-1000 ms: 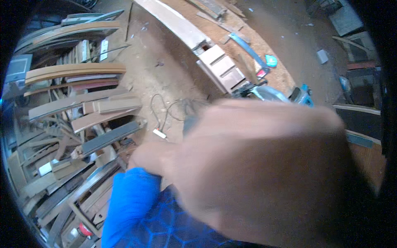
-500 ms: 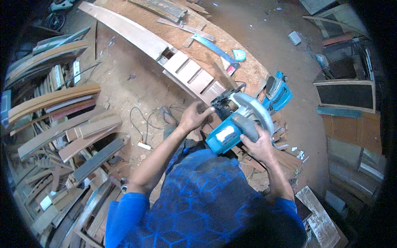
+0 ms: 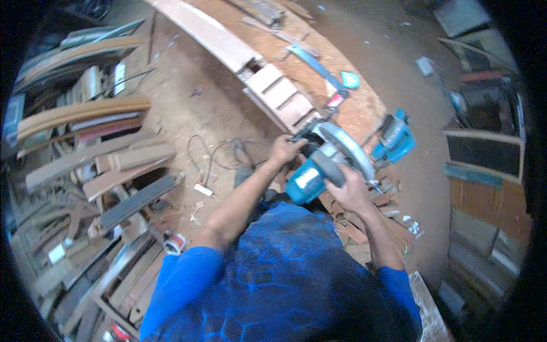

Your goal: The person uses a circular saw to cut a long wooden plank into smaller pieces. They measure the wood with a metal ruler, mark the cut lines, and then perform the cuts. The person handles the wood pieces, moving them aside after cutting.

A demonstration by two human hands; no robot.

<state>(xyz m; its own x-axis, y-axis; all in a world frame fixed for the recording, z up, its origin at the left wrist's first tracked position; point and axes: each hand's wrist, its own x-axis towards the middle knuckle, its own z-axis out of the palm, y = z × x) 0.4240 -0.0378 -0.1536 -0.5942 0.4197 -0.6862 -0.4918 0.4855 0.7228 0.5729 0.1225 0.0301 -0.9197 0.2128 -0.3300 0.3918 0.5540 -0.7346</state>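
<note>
My right hand (image 3: 350, 192) is wrapped around the dark rear handle of a teal circular saw (image 3: 306, 183) with a grey rounded blade guard (image 3: 348, 142). The saw sits at the near end of a long wooden piece (image 3: 279, 94), which has several dark slots cut across it. Beside the saw's front, my left hand (image 3: 285, 150) is closed, its thumb side toward the black base. Saw and blur hide whether its fingers grip the base or the wood's edge. The blade is hidden from view.
Right of the saw is a second teal power tool (image 3: 393, 139). A blue-handled hand saw (image 3: 313, 65) and a turquoise tape measure (image 3: 350, 80) lie on the sawdust-covered surface. A cable and a white power strip (image 3: 203, 190) are on the floor. Stacked boards (image 3: 137, 202) fill the left.
The whole view has shifted, with most things now further right and blurred. Against the wooden piece, the circular saw has moved a little left, closer to my left hand. Both hands keep their hold.
</note>
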